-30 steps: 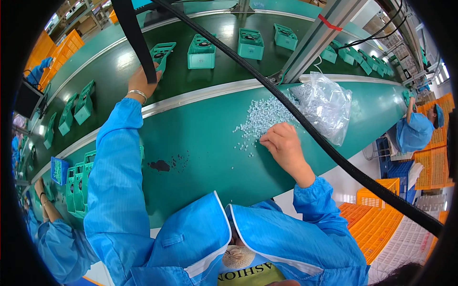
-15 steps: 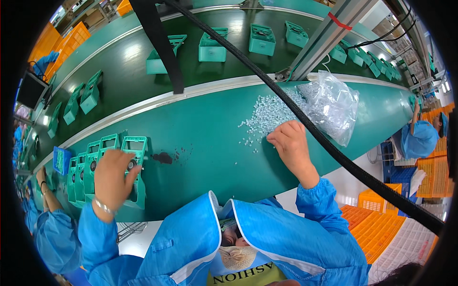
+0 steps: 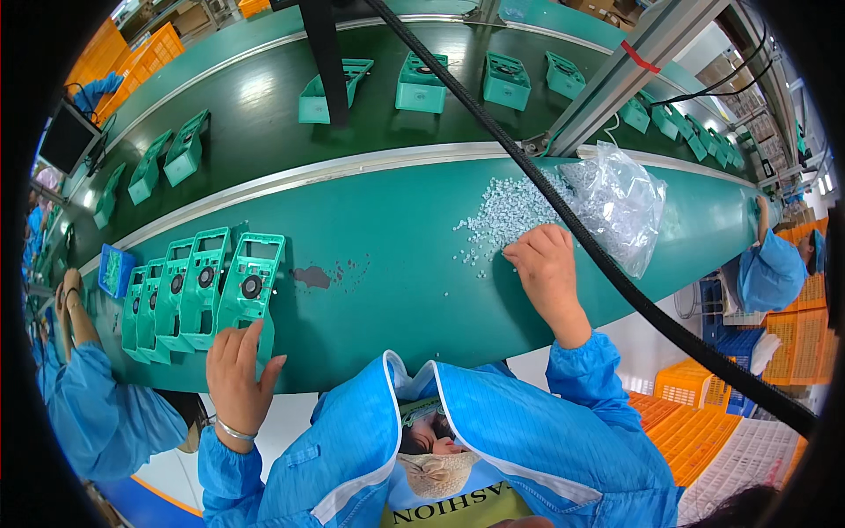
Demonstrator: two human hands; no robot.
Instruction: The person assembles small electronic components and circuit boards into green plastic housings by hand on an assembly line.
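Observation:
My left hand point(image 3: 239, 374) is at the near end of the rightmost green plastic housing point(image 3: 251, 286), its fingertips overlapping that edge and the thumb held apart. This housing has a round black part in its middle and an open frame at the far end. Several similar green housings point(image 3: 207, 277) stand in a leaning row just left of it. My right hand point(image 3: 547, 277) is at the near edge of a loose heap of small pale plastic pieces point(image 3: 510, 211), with thumb and fingers pinched together. Whatever lies between those fingertips is too small or hidden to name.
A clear plastic bag point(image 3: 625, 207) lies beside the heap. Behind the bench, a dark green conveyor point(image 3: 264, 106) carries more housings. A black cable point(image 3: 651, 299) crosses the view diagonally. A blue bin point(image 3: 114, 271) stands far left. Co-workers point(image 3: 106, 414) sit at both sides.
My left hand has drawn back toward me from over the housings, uncovering the round black parts. My right hand stays pinched at the heap. The whole view has shifted slightly.

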